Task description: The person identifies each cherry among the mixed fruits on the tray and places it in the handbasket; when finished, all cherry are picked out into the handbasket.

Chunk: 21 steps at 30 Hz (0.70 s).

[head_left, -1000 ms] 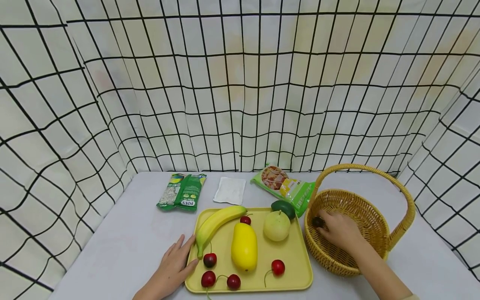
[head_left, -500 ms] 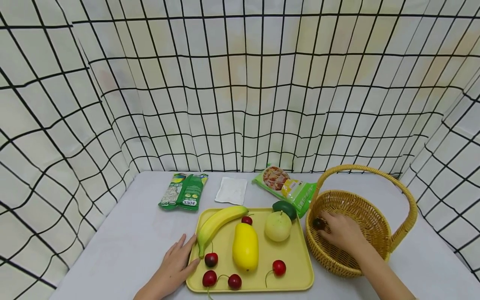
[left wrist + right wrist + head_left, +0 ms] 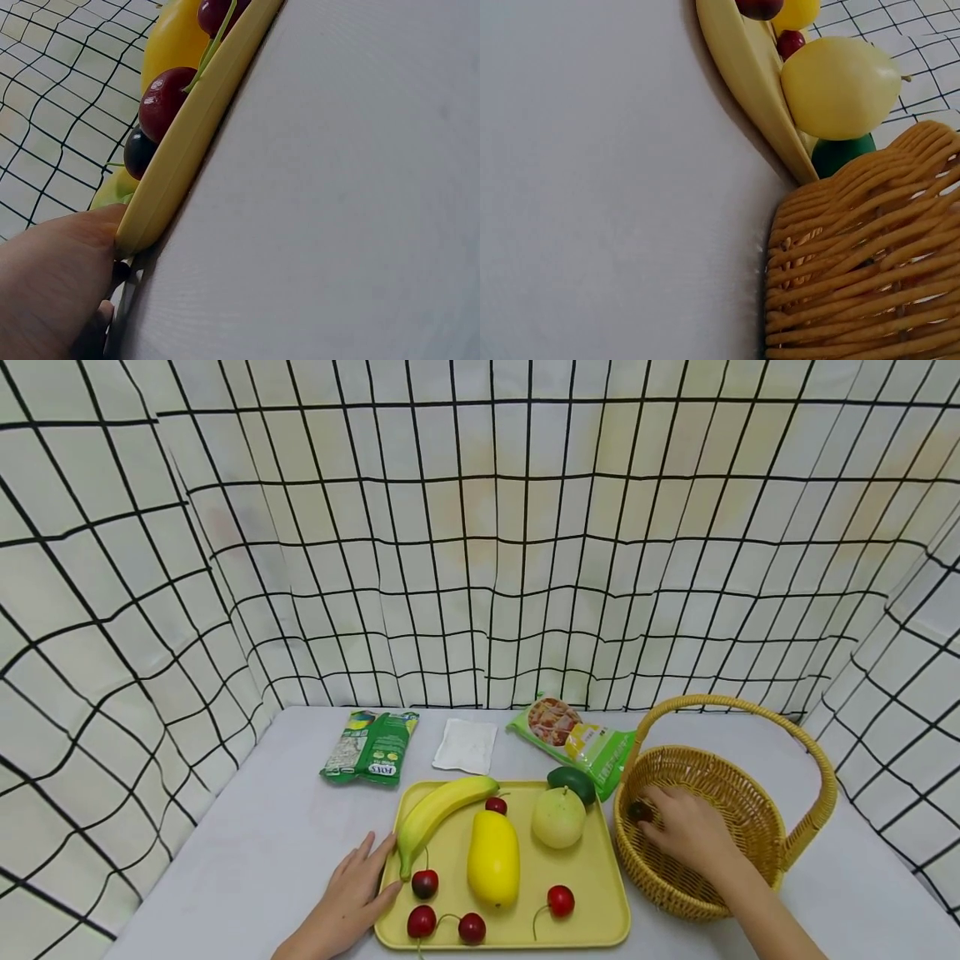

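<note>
My left hand lies at the left rim of a yellow tray, thumb and fingers spread against it. In the left wrist view, the thumb meets the tray's corner. On the tray are a banana, a yellow oblong fruit, a pale green pear, a dark green fruit and several cherries. My right hand reaches into a wicker basket and pinches a small dark round fruit near its left wall. In the right wrist view, the basket's side hides this hand.
Behind the tray lie a green snack packet, a flat white packet and a light green food bag. The basket's tall handle arches over its opening. A black-gridded white curtain closes off the table's back and sides.
The head view has shifted slightly, moving everything a little right and down. Both hands keep their places, the left at the tray and the right inside the basket with the dark fruit.
</note>
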Each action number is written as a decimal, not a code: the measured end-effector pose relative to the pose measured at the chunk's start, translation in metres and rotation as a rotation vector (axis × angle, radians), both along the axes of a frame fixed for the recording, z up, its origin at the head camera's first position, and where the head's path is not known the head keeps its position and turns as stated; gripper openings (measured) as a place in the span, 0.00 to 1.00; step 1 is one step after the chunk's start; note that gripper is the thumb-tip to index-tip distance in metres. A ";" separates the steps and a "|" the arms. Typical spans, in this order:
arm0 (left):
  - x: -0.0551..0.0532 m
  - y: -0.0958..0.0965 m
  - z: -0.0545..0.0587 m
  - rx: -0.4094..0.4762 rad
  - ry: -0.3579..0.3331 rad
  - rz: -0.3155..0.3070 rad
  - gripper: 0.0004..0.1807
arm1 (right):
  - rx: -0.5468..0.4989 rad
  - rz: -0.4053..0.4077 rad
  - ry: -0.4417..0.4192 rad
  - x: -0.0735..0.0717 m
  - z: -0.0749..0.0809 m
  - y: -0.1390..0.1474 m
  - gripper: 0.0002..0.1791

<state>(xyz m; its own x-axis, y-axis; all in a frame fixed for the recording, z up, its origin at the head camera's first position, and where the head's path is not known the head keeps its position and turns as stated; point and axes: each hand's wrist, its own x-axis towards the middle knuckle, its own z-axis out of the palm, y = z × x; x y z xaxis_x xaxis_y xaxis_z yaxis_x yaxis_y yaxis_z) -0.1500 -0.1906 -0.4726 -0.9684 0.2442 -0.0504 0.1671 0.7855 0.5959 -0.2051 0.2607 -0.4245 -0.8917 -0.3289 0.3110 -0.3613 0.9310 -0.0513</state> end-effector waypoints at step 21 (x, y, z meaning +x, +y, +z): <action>0.001 0.001 0.002 0.002 -0.013 0.012 0.38 | -0.051 0.213 0.357 0.017 0.023 -0.033 0.11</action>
<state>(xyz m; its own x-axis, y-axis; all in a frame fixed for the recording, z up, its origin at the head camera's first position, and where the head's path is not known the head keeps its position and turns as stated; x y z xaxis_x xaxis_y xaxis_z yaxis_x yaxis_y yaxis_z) -0.1492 -0.1901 -0.4705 -0.9705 0.2331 -0.0620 0.1505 0.7860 0.5997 -0.1881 0.2278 -0.4019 -0.6385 -0.4702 0.6092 -0.5489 0.8332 0.0678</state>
